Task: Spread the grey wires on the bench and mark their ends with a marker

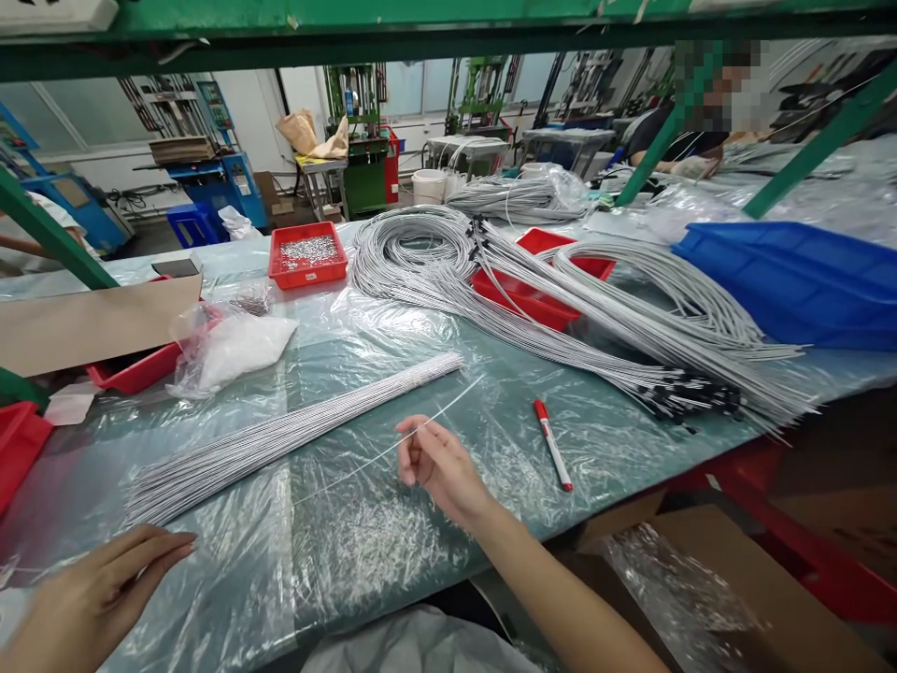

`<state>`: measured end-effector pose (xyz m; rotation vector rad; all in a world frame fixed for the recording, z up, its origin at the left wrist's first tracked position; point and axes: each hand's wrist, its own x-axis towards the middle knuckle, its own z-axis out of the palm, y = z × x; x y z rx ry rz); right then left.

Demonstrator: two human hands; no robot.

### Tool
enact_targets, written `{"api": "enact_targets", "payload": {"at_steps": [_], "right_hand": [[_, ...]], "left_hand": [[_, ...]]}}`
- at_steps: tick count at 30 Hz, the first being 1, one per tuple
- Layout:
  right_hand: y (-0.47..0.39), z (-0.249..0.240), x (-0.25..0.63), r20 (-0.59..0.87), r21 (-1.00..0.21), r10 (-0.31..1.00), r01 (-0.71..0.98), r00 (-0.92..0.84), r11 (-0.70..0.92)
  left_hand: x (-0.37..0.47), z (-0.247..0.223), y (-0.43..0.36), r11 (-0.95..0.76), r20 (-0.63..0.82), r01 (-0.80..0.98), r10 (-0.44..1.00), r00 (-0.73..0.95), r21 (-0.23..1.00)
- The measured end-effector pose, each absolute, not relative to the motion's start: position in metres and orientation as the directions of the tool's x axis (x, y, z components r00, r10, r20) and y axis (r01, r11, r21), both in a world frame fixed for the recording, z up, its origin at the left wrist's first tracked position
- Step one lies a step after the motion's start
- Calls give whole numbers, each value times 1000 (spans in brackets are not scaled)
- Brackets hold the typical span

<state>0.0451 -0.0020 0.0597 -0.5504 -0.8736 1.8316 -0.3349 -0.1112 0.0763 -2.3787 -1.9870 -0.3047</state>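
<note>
My right hand point(441, 467) pinches a thin white wire point(375, 459) over the middle of the table, and the wire slants from lower left to upper right. At the lower left is my left hand point(116, 584), its thumb and fingers close together; whether anything thin lies between the fingertips is too small to tell. A bundle of straight white wires point(294, 435) lies between and beyond both hands. Small white clippings point(385, 551) are scattered on the plastic sheet in front of me. To the right of my right hand lies a red and white marker point(553, 446).
Coiled grey cables point(420, 243) with black ends spread across the back right, over red trays point(525, 304). A red tray of small metal parts point(306, 254), a plastic bag point(245, 348) and a blue bin point(791, 280) stand around. Green frame bars cross above. A person works at far right.
</note>
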Motion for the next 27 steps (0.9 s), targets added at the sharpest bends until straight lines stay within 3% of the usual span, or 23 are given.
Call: {"api": "enact_targets", "payload": {"at_steps": [4,12,16,19,23,27], "right_hand": [[0,58,56,14,-819,962,-555,-272,-145],[1,49,71,-35,-844,980,-520,-197,-134],[6,31,89,-325,-700,931,-618,-169,-357],[4,18,109,-489,-594,871,-711,-51,-376],[-2,12,130,-442,-639,897,-709,19,-300],[-1,8,131,-411,-633,911,-727,22,-268]], "left_hand": [[-334,69,-103,-116,93,988,990,107,104],[-334,61,-87,-102,162,985,984,78,142],[-303,55,-70,-76,-28,987,996,81,145],[-285,52,-53,-55,-134,991,988,71,122],[-268,61,-18,-95,11,991,995,94,93],[-209,62,35,-268,122,960,959,257,85]]}}
